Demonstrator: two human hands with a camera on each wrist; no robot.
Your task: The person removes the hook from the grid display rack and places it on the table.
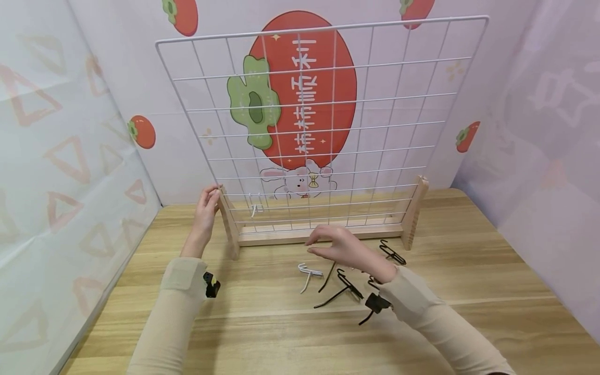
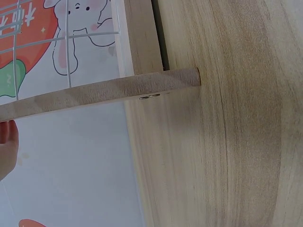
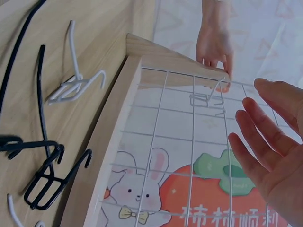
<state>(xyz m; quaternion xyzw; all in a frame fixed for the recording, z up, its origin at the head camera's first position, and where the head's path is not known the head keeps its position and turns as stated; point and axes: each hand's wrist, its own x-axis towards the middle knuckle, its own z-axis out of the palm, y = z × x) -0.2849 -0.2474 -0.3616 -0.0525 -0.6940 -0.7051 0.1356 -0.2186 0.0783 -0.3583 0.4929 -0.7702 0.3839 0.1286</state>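
My left hand [image 1: 204,213] grips the top of the left wooden upright [image 1: 228,224] of a stand that carries a white wire grid panel [image 1: 323,31]. Only part of that hand [image 2: 6,153] shows at the edge of the left wrist view. A white hook [image 1: 254,209] hangs low on the grid, near the left upright. My right hand [image 1: 347,249] hovers in front of the grid, fingers loosely bent and apart, holding nothing. Below it on the table lie a white hook [image 1: 310,272] and several black hooks [image 1: 349,285], some partly hidden by the hand and wrist.
The stand's right upright [image 1: 414,213] and wooden crossbar [image 1: 281,238] rest on the wood-grain table [image 1: 262,333]. One black hook [image 1: 391,253] lies close to the right upright. A printed cloth [image 1: 389,151] with persimmons and a rabbit hangs behind.
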